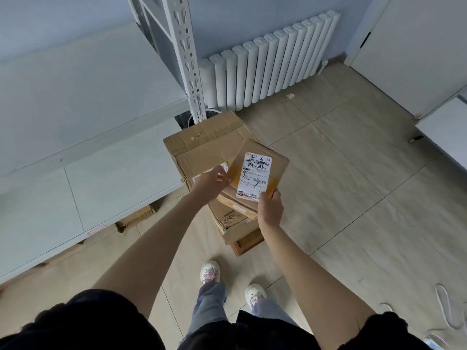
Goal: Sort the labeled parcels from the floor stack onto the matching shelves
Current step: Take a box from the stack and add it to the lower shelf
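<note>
parcel above floor stack | shelves left | radiator behind

You are standing in a small storeroom or parcel-sorting room, set up in what looks like an ordinary indoor room: a white slotted-steel shelving unit with pale boards fills the left side, a white radiator lines the blue wall, the floor is beige tile, and a stack of labelled cardboard parcels sits at the shelving's corner post
</note>
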